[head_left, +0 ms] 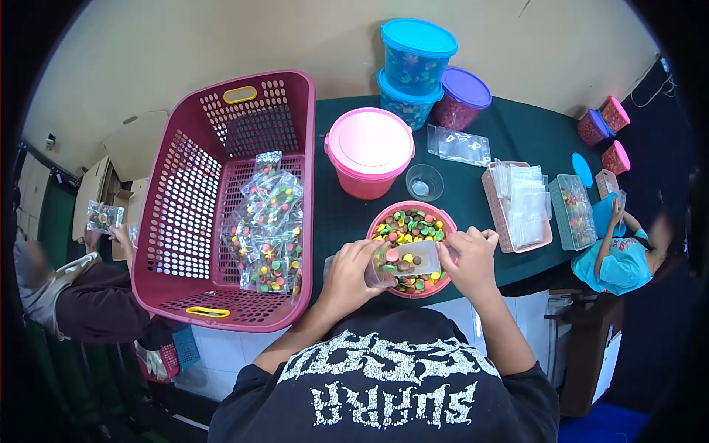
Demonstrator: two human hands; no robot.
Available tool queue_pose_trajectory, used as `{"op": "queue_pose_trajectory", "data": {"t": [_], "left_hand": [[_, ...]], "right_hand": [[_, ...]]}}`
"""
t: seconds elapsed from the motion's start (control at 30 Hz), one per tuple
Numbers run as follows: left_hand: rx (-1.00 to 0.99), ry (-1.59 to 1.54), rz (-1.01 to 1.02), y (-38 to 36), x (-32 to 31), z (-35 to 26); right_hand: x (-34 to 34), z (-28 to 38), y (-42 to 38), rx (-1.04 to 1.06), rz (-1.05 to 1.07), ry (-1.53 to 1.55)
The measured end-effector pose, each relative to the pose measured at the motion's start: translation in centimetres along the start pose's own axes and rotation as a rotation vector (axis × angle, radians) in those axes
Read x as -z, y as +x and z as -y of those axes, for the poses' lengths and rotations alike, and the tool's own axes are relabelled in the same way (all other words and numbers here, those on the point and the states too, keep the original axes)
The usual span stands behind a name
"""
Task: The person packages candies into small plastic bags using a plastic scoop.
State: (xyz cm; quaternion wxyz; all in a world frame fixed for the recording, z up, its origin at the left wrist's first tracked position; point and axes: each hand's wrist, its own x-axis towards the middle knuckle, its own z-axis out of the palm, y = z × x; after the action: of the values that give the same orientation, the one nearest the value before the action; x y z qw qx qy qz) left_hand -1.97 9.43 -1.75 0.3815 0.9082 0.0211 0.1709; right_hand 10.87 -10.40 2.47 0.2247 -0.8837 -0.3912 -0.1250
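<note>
Over a pink tub (446, 286) of multicoloured, button-shaped candies (415, 226), both hands are on a clear plastic bag (425, 255). Several candies lie inside the bag toward its left end. My left hand (348, 275) is closed around that left end, palm low by the tub's rim. At the other end, my right hand (470, 262) pinches the plastic with thumb and fingers. The exact grip is partly hidden by the fingers. A clear cup (425, 183) stands just behind the tub, touching neither hand.
Left stands a large maroon basket (177, 214) with filled candy bags (267, 229). Behind are a pink lidded bucket (369, 151), blue tubs (417, 55) and a purple-lidded tub (465, 96). Flat bags (526, 203) fill a pink tray (502, 235). People sit at both sides.
</note>
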Motion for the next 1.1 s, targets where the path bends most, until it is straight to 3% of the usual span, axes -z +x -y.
{"op": "queue_pose_trajectory", "data": {"t": [0.2, 0.27, 0.33, 0.37, 0.43, 0.47, 0.53, 0.57, 0.6, 0.67, 0.8, 0.93, 1.0, 1.1], "left_hand": [[-0.007, -0.063, 0.03, 0.3, 0.1, -0.6], [-0.019, -0.107, 0.04, 0.5, 0.4, -0.9], [0.145, -0.48, 0.19, 0.5, 0.5, -0.9], [0.145, -0.48, 0.19, 0.4, 0.4, -0.7], [0.253, -0.963, 0.303, 0.4, 0.5, -0.2], [0.255, -0.964, 0.301, 0.5, 0.9, -0.2], [0.231, -1.214, 0.509, 1.0, 2.0, -0.8], [0.154, -1.241, 0.592, 1.0, 2.0, -0.4], [0.16, -1.241, 0.586, 1.1, 2.0, -0.2], [0.211, -1.349, 0.755, 1.2, 2.0, 0.0], [0.209, -1.348, 0.698, 0.7, 1.7, 0.3], [0.235, -1.326, 0.678, 1.1, 1.9, -0.2], [0.211, -1.218, 0.568, 1.7, 1.9, -0.7], [0.203, -1.141, 0.607, 2.1, 1.4, -0.5]], "right_hand": [[2.6, 2.3, 1.9, 0.151, -0.026, -0.131], [3.9, 4.0, 3.0, 0.328, -0.075, -0.167], [4.5, 4.9, 3.4, 0.391, -0.094, -0.172], [4.8, 5.2, 3.8, 0.493, -0.14, -0.194], [6.0, 5.7, 4.4, 0.629, -0.182, -0.232], [6.6, 5.9, 4.8, 0.632, -0.181, -0.229], [7.7, 6.1, 5.5, 0.76, -0.101, -0.158], [8.3, 6.6, 6.1, 0.806, -0.027, -0.112], [7.9, 6.7, 6.2, 0.81, -0.025, -0.105], [6.8, 7.0, 6.2, 0.867, 0.185, -0.011], [4.6, 6.7, 5.5, 0.895, 0.269, 0.09], [5.7, 5.7, 5.7, 0.862, 0.145, -0.006], [6.4, 4.9, 5.6, 0.818, 0.122, -0.001], [6.5, 4.1, 4.9, 0.736, 0.111, -0.048]]}}
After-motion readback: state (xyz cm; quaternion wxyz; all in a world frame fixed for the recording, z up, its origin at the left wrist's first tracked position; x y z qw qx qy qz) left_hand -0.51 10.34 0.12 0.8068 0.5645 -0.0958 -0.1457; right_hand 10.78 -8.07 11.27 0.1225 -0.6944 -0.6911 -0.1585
